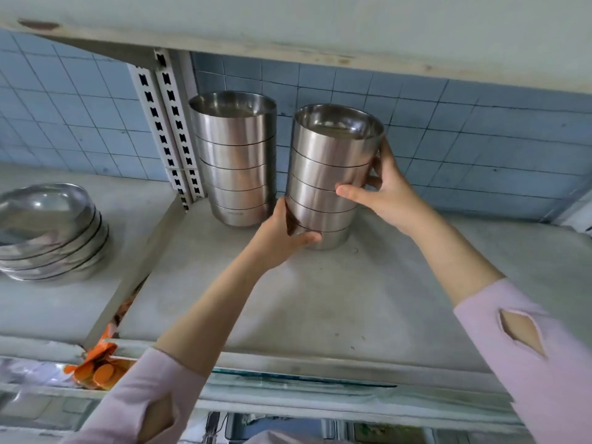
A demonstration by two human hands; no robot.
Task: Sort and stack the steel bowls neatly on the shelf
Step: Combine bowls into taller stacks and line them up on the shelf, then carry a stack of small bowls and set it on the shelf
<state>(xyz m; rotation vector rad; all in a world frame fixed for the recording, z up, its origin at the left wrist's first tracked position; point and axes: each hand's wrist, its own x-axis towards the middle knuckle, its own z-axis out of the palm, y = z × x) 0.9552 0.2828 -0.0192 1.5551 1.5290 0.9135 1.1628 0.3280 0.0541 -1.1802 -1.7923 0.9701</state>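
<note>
A tall stack of several steel bowls (330,174) stands on the grey shelf (320,299), leaning slightly left. My left hand (282,238) grips the stack's base from the left, thumb curled across the front of the lowest bowl. My right hand (381,190) holds the stack's right side at mid height, thumb on the front and fingers behind. A second stack of several steel bowls (237,158) stands just to the left, against the upright post.
A perforated white post (169,129) divides the shelf. Left of it sits a pile of wider, shallow steel bowls (48,232). An upper shelf board (320,30) hangs close overhead. Blue tiles (480,149) back the shelf. An orange packet (96,366) lies below the front edge.
</note>
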